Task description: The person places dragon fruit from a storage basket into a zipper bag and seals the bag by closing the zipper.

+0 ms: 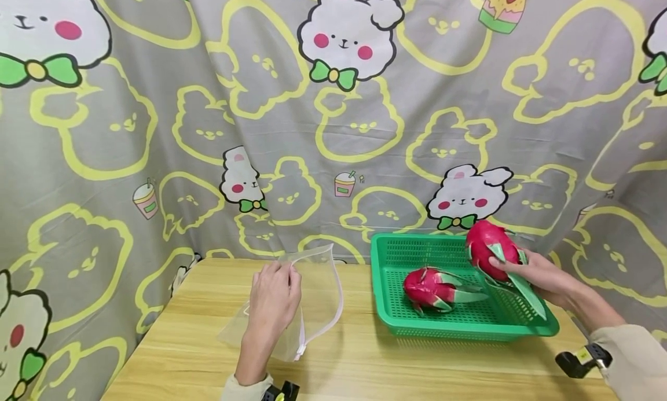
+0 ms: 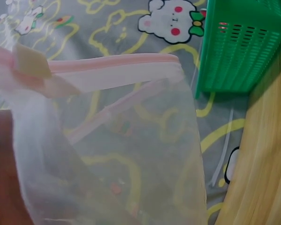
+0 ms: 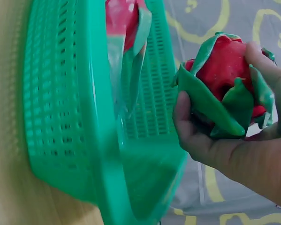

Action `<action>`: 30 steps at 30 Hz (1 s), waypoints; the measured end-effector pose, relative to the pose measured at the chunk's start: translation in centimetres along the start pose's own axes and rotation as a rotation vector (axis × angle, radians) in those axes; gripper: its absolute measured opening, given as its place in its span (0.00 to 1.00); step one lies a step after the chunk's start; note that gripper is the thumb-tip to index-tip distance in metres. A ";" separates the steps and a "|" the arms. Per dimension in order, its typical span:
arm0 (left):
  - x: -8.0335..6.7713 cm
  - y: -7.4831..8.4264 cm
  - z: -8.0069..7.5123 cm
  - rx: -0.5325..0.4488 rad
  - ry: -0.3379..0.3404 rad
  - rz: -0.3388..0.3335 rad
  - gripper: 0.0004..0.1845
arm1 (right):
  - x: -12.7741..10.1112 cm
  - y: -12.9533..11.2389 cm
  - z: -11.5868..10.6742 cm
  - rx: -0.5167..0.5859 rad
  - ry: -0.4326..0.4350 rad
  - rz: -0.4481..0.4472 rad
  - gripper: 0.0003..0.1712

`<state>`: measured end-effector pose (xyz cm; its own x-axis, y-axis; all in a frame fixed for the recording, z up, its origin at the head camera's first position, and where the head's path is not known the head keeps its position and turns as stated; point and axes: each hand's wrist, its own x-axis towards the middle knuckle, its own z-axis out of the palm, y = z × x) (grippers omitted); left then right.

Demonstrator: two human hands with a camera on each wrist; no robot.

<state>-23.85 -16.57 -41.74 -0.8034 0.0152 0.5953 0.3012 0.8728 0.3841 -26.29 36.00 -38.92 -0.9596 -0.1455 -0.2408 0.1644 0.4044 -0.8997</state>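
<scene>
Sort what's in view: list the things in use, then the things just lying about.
In use:
- dragon fruit, gripped by right hand
- clear zip bag, held by left hand

Lying about:
- second dragon fruit
- green basket
- wooden table
- cartoon backdrop

Dragon fruits: two, one (image 1: pixel 436 289) lying inside the green basket (image 1: pixel 388 308), the other (image 1: pixel 490 249) raised above the basket's right end. Green basket: one. Clear zip bag (image 1: pixel 318 291): one, left of the basket. Bench (image 1: pixel 365 360): one. Hands: two, the left hand (image 1: pixel 273 297) and the right hand (image 1: pixel 542 276).
</scene>
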 end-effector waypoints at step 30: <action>0.2 -0.4 0.1 0.012 0.026 -0.018 0.21 | -0.7 1.8 3.5 0.908 -0.012 -0.192 0.12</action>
<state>-24.19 -16.86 -41.83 -0.7951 -0.0131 0.6063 0.2803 0.8786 0.3866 -24.56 33.65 -41.65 -0.9872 -0.1485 -0.0578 0.1241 -0.4893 -0.8632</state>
